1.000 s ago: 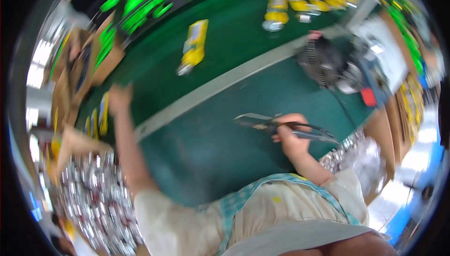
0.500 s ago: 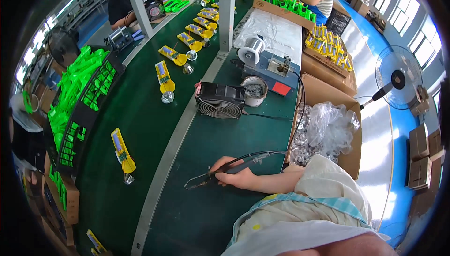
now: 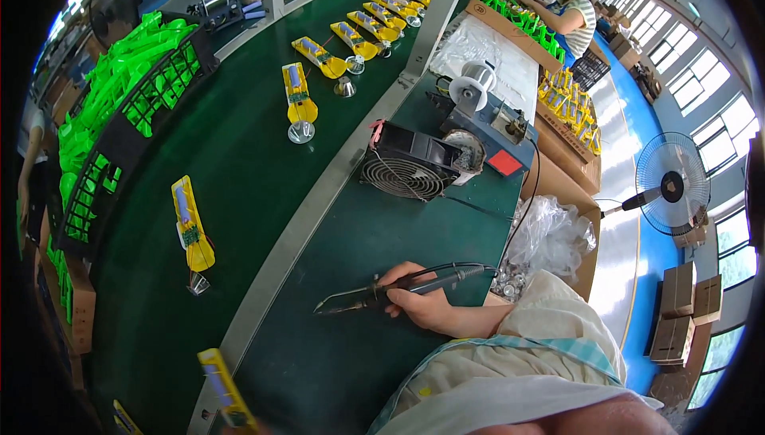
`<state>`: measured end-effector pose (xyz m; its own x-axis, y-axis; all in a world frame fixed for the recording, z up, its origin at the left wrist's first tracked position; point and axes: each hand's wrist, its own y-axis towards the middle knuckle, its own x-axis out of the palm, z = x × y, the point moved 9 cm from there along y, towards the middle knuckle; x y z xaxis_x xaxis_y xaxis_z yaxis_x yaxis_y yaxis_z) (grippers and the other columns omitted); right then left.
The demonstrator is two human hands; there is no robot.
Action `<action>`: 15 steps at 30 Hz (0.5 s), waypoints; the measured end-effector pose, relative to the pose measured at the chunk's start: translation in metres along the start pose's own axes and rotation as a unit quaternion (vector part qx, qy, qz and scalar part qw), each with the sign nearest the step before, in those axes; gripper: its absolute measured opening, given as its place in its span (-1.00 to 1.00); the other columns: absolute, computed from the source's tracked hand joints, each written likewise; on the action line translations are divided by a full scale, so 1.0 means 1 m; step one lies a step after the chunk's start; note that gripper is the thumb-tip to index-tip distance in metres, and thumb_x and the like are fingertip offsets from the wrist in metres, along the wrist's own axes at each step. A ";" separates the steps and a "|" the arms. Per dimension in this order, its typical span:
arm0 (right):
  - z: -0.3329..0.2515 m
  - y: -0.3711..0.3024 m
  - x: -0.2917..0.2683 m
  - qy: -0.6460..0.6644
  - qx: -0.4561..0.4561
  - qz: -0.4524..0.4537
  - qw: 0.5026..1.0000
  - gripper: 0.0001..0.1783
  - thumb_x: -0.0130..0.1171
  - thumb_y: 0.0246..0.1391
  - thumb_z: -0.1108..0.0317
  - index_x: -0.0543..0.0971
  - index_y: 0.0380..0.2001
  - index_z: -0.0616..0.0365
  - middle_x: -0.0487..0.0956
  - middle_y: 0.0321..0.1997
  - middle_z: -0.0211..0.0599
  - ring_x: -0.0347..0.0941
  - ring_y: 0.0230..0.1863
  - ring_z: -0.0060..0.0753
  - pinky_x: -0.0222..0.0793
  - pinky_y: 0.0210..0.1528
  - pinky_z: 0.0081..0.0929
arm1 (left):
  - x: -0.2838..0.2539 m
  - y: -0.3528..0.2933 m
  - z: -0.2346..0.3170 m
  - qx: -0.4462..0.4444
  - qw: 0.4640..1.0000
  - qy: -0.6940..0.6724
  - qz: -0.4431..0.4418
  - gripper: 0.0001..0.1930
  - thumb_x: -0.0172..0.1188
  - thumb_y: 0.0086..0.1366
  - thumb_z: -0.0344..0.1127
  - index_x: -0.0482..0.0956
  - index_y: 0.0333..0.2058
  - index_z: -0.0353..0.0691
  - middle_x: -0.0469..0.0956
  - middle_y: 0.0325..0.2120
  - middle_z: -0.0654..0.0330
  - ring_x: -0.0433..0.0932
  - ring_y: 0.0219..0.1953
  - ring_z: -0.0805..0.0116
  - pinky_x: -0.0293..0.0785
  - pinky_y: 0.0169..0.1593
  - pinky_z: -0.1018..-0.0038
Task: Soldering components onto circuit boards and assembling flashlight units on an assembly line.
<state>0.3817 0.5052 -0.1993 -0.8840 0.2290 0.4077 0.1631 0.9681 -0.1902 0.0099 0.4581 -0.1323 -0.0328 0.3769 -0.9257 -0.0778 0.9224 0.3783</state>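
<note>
My right hand [image 3: 422, 301] is closed around the black handle of a soldering iron [image 3: 451, 276]. The iron's bent tip points left, over the dark green bench top [image 3: 351, 248]. At the bottom edge a yellow plastic housing [image 3: 225, 391] with a purple battery and a green circuit board is tilted across the metal rail. My left hand [image 3: 241, 430] holds its lower end, mostly cut off by the frame and blurred. On the green belt to the left lies a similar yellow housing [image 3: 191, 224], with a small silver reflector cup [image 3: 198, 284] at its end.
A black fan [image 3: 405, 170] stands on the bench beside a solder spool [image 3: 473, 84] and a pot [image 3: 465, 152]. A black crate [image 3: 127, 148] holds green plastic parts. Right of the bench is a carton [image 3: 586, 264] of clear parts. A co-worker [image 3: 570, 21] sits farther up.
A yellow housing has come into view at the bottom, over the rail, with my left hand. My right hand still grips the soldering iron. The view has shifted.
</note>
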 end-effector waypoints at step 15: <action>-0.007 -0.016 0.011 0.051 -0.081 -0.037 0.995 -0.84 -0.07 -0.18 0.54 0.33 -0.41 0.22 0.37 -0.47 -0.18 0.27 -0.70 -0.53 0.25 -0.69 -0.69 | 0.009 -0.061 0.069 -0.076 0.978 -0.192 -0.020 -0.54 0.09 -0.24 -0.34 0.20 -0.29 -0.40 0.24 -0.41 -0.07 0.21 -0.33 -0.02 0.18 -0.25 0.25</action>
<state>0.3728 0.4929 -0.1854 -0.8488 0.1583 0.5045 0.1752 0.9844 -0.0141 0.0831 0.4112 -0.1637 0.3470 0.3710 -0.8614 -0.2193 0.9251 0.3100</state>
